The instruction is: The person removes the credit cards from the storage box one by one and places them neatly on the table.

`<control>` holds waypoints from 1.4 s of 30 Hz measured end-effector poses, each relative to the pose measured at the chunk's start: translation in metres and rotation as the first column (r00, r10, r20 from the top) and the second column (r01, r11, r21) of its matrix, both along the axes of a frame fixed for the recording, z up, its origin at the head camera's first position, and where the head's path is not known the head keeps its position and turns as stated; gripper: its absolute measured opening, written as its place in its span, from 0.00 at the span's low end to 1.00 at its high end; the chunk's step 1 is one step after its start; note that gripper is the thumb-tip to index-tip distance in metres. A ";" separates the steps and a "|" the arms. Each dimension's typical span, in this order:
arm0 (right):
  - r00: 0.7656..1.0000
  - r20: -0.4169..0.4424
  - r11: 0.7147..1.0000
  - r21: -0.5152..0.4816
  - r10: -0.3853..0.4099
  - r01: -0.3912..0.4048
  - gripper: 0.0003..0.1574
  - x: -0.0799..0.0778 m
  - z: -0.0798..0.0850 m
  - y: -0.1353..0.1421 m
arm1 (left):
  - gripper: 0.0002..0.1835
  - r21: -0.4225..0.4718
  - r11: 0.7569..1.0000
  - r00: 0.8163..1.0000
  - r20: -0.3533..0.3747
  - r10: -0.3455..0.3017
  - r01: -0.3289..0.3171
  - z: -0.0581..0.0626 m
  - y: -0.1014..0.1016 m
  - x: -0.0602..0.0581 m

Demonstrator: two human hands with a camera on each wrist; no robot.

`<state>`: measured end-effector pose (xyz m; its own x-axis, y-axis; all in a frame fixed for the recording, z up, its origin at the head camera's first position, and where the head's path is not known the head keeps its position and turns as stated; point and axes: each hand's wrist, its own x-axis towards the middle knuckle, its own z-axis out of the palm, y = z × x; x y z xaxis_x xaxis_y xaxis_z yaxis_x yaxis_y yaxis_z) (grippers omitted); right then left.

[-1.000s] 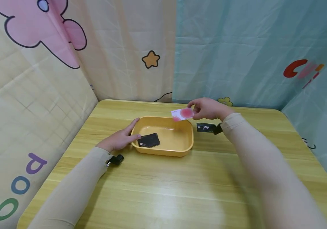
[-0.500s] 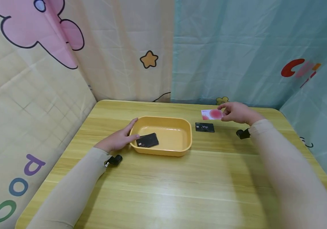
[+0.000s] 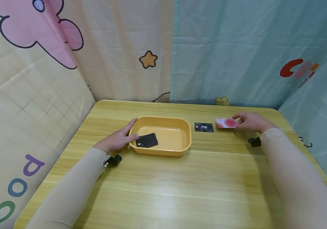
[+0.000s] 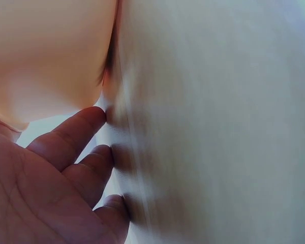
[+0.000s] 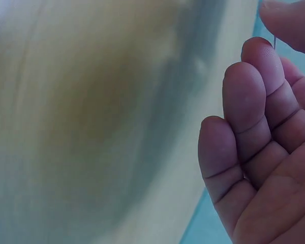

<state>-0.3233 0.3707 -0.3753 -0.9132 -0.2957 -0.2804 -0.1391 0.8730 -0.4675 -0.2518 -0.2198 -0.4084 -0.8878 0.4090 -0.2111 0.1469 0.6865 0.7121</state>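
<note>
My right hand (image 3: 252, 122) pinches the right end of a pink and white card (image 3: 227, 123) between thumb and fingers, close over the table at the right. In the right wrist view the card shows only as a thin edge by the thumb (image 5: 290, 25). A black "Vip" card (image 3: 204, 127) lies on the table between it and the yellow plastic basin (image 3: 174, 153). My left hand (image 3: 117, 139) holds the basin's left end, thumb over the rim and the other fingers along the outside wall. Inside the basin, near that thumb, lie overlapping black cards (image 3: 147, 140).
The wooden table (image 3: 163, 187) reaches back to a patterned cloth curtain (image 3: 223, 57), which also hangs along the left and right sides. A small black wrist camera (image 3: 255, 142) juts from the right sleeve, another camera (image 3: 114, 160) from the left.
My right hand has carried the pink and white card from above the basin's right rim rightward, past the black "Vip" card, and down toward the table. My left hand stays on the basin.
</note>
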 end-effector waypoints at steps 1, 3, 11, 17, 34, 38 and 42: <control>1.000 0.007 1.000 0.002 -0.005 0.005 0.35 0.000 -0.002 0.001 | 0.47 0.000 1.000 1.000 -0.001 -0.002 0.002 0.000 0.000 0.000; 1.000 0.021 1.000 0.000 -0.012 0.012 0.35 0.001 -0.005 0.002 | 0.47 0.005 1.000 1.000 0.000 -0.003 0.003 0.000 -0.001 0.000; 0.999 0.035 1.000 0.018 0.017 -0.018 0.37 0.002 -0.013 0.002 | 0.47 -0.004 1.000 1.000 -0.014 0.000 0.000 -0.001 -0.001 0.000; 0.999 0.028 0.998 0.063 0.025 -0.027 0.38 0.000 -0.017 0.001 | 0.47 -0.015 1.000 1.000 -0.019 -0.001 0.001 0.000 0.000 0.001; 0.999 0.053 0.996 0.091 -0.005 0.000 0.38 -0.002 -0.021 -0.003 | 0.47 -0.006 1.000 1.000 -0.014 -0.002 0.002 -0.002 0.001 0.000; 0.998 0.058 0.996 0.090 -0.010 0.005 0.38 -0.002 -0.021 -0.004 | 0.47 0.006 1.000 1.000 -0.007 -0.004 0.004 -0.003 0.000 0.001; 0.998 0.062 0.995 0.096 -0.014 0.008 0.39 -0.001 -0.021 -0.004 | 0.47 0.006 1.000 1.000 -0.005 0.000 0.000 -0.003 -0.002 0.002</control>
